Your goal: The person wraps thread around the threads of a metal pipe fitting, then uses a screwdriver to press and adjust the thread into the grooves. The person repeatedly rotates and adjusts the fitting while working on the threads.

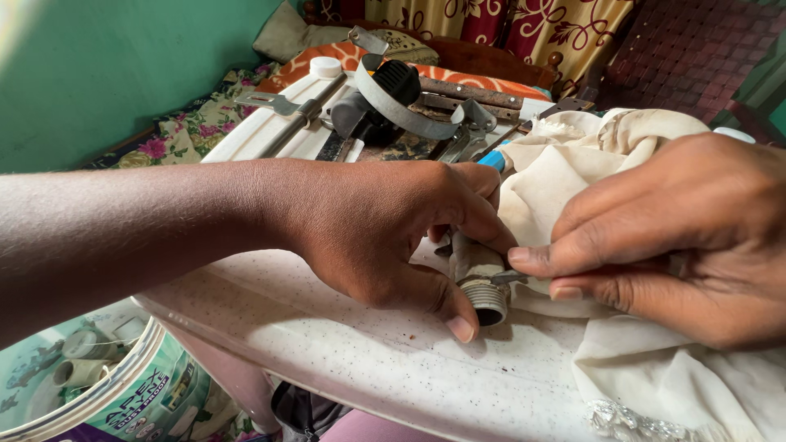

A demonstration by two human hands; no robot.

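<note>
My left hand [385, 233] grips a small pipe fitting [481, 286] with a threaded metal end, pressing it on the white speckled table [368, 360]. Thumb and fingers wrap around the fitting's body. My right hand [679, 237] pinches a thin strip, apparently tape, at the fitting's threads; its fingertips touch the fitting. A cream cloth [622, 360] lies under and around my right hand.
Behind the hands lie metal tools, a curved metal strap clamp [401, 106], a black part and a white cap [325, 67]. A plastic bucket [123, 385] with pipe fittings stands at lower left. A green wall is on the left, patterned cushions at the back.
</note>
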